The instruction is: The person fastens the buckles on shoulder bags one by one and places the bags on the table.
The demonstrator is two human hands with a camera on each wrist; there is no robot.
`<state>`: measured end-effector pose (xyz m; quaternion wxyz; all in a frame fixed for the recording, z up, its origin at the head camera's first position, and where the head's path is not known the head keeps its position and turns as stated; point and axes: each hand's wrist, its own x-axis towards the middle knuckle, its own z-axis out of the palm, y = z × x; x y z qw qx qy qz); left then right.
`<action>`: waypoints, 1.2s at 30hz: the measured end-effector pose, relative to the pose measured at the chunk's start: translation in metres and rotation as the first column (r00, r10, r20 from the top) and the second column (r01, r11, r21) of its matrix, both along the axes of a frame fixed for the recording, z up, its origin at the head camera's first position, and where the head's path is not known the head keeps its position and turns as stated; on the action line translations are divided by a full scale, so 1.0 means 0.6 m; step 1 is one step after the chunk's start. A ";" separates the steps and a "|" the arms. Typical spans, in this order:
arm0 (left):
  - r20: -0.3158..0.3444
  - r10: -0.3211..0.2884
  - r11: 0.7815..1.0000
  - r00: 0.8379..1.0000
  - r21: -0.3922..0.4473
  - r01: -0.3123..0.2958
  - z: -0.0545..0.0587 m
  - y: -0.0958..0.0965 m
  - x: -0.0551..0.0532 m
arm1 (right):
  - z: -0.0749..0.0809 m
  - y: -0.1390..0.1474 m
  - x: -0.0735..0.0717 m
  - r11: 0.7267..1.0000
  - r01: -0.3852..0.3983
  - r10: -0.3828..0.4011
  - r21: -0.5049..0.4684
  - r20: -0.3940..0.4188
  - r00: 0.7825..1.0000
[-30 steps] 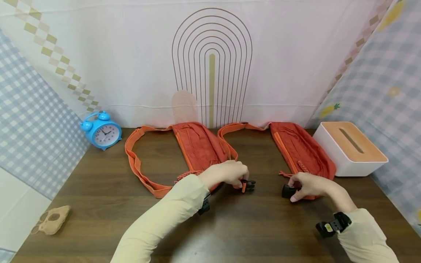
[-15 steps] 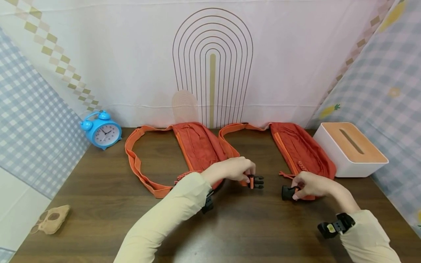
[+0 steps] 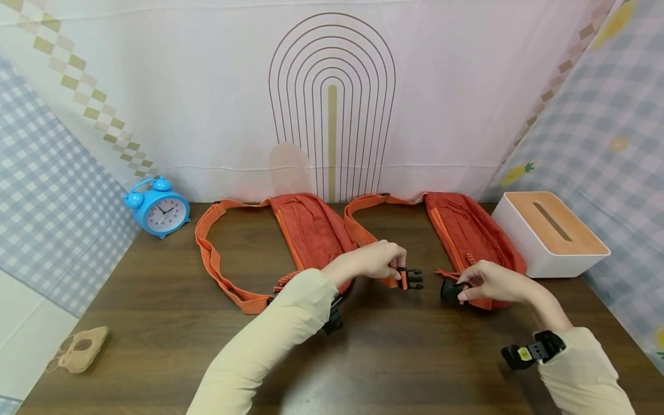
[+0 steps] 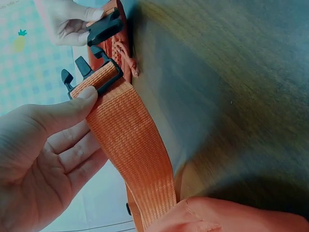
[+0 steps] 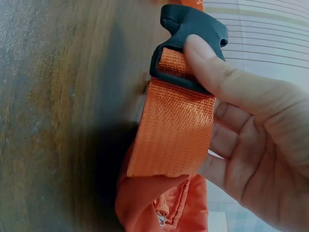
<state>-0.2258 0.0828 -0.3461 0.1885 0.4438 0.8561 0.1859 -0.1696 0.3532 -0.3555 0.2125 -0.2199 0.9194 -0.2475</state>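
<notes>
Between thumb and fingers, my left hand pinches the black pronged buckle half where the orange strap threads through it. Its prongs point right in the head view. Opposite, my right hand pinches the black socket buckle half, its thumb lying on the plastic. A short orange strap joins that socket to the right-hand red waist bag. A small gap separates the two halves. Under my left forearm lies another red waist bag, partly covered, its orange strap looped to the left.
A blue alarm clock stands at the back left of the wooden table. At the right back, a white tissue box with a wooden lid sits beside the bag. A small beige pouch-like item lies at the front left.
My left hand has moved right and slightly away from me with the pronged half. My right hand has raised and tilted the socket half slightly, so the gap between them has narrowed.
</notes>
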 end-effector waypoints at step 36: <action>-0.028 0.134 0.991 0.991 0.003 -0.134 -0.009 0.033 0.005 | 0.004 -0.029 -0.014 0.995 -0.005 0.000 -0.098 -0.046 0.999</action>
